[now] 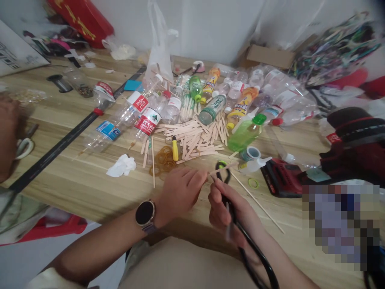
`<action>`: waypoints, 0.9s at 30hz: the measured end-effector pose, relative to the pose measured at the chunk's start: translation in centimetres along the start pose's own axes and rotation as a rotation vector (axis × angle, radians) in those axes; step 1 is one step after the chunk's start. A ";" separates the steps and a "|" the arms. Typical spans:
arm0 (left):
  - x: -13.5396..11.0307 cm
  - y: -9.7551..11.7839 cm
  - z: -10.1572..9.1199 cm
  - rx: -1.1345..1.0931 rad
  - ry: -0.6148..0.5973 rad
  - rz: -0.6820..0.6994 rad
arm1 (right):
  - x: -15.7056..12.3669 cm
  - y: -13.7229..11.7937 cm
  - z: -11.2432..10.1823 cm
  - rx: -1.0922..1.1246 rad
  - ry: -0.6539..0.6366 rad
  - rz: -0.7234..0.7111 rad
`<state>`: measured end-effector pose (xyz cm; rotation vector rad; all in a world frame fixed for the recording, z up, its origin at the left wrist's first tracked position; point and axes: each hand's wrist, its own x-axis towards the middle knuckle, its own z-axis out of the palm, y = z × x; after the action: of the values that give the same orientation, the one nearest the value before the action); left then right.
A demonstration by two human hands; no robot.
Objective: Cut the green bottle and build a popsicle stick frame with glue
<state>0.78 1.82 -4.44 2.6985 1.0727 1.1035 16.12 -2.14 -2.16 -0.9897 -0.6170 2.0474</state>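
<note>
My left hand (180, 188), with a watch on its wrist, is closed, its fingertips pinching one end of a thin wooden stick (224, 169). Close beside it, my right hand (230, 204) is wrapped round a black tool with curved, looped handles (255, 251); blur and the fingers hide its exact kind. The tool's upper loop lies by the stick. Beyond my hands are a heap of flat wooden craft sticks (198, 138), tan rubber bands (164, 160) and a yellow-handled screwdriver (175, 149). A long thin stick (261, 204) lies right of my right hand.
Plastic bottles (243, 106) crowd the back; a green-capped bottle (245, 134) stands nearer. At right sits a red and black power tool (300, 176), near a small glue bottle (254, 165). A dark bar (63, 150) crosses the left. Another person's hand (9, 136) is beside scissors (24, 148).
</note>
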 end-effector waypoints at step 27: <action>0.0 -0.4 0.4 0.148 0.097 0.070 | 0.1 0.1 0.2 -0.073 0.073 -0.099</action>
<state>0.81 2.17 -4.88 2.8430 1.1254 1.2243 15.83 -2.15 -2.17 -1.0507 -0.6922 1.9058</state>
